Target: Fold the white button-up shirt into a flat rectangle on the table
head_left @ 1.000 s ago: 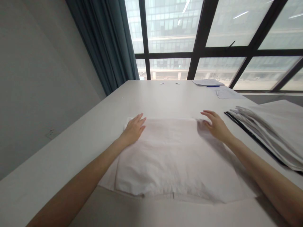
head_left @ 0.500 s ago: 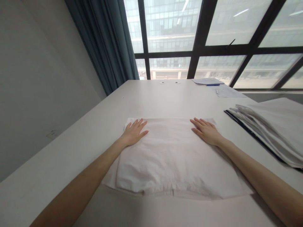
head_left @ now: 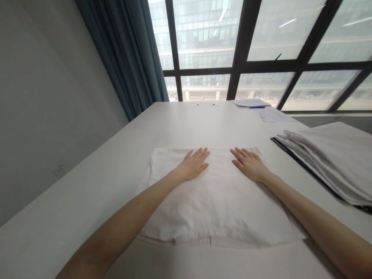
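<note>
A folded white cloth [head_left: 215, 209] lies flat on the white table [head_left: 107, 174] in front of me, its near part slightly wrinkled and a small dark mark on its near edge. My left hand [head_left: 194, 164] rests palm down on the far middle of the cloth, fingers stretched out. Close to the far right corner, my right hand [head_left: 249, 164] also lies flat on the fabric with its fingers spread. Neither hand grips anything. My left forearm crosses over the cloth's left side and hides part of it.
To the right sits a stack of folded white cloths [head_left: 334, 159] on a dark flat base [head_left: 308, 166]. Sheets of paper [head_left: 250, 102] and a blue pen [head_left: 257, 107] lie at the table's far right. Behind are a blue curtain [head_left: 124, 54] and windows; a grey wall stands left.
My left hand has slid right across the cloth, from near its far left corner to the middle. My right hand stays in about the same place. The view has shifted slightly.
</note>
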Available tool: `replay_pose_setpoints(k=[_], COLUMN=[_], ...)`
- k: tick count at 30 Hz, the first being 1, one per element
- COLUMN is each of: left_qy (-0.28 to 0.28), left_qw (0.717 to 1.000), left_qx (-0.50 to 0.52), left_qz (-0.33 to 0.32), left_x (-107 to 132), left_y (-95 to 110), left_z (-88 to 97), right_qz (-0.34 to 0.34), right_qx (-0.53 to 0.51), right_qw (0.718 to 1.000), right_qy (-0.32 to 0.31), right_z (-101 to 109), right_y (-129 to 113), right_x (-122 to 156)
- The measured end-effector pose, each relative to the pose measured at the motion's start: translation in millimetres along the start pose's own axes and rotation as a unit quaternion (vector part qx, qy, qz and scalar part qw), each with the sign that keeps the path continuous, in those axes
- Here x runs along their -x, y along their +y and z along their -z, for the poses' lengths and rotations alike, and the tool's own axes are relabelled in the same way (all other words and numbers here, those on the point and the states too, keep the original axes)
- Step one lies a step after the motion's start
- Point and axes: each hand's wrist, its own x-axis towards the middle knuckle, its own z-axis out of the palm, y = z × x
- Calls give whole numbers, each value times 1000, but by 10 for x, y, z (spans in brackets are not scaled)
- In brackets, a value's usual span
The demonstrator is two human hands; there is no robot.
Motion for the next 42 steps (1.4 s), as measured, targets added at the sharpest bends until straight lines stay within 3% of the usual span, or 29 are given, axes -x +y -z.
replay_pose_setpoints(k=[6, 9, 13, 21, 26, 32, 42], left_qy=[-2, -3, -8, 10, 7, -21, -27], left_qw=[1000, 1000, 999, 999, 999, 996, 985], left_qx=[-4, -13, -15, -20, -12, -16, -60], left_qz=[17, 27, 30, 35, 48, 83, 160], left_x=[-127, -110, -111, -112, -108, -6, 377], left_y=[86, 73, 83, 63, 33, -187, -758], left_z=[-85, -78, -72, -117, -106, -69, -10], right_qz=[14, 83, 161, 126, 111, 75, 26], right_qx=[23, 9, -41, -48, -41, -27, -6], right_qw=[999, 995, 986, 991, 993, 996, 996], right_qy=[31, 55, 25, -10, -17, -48, -84], right_z=[-27, -35, -17, -45, -41, -20, 0], right_y=[-15, -94, -263, -466, -474, -323, 302], right_x=[-1, 5, -36, -315, -326, -286, -146])
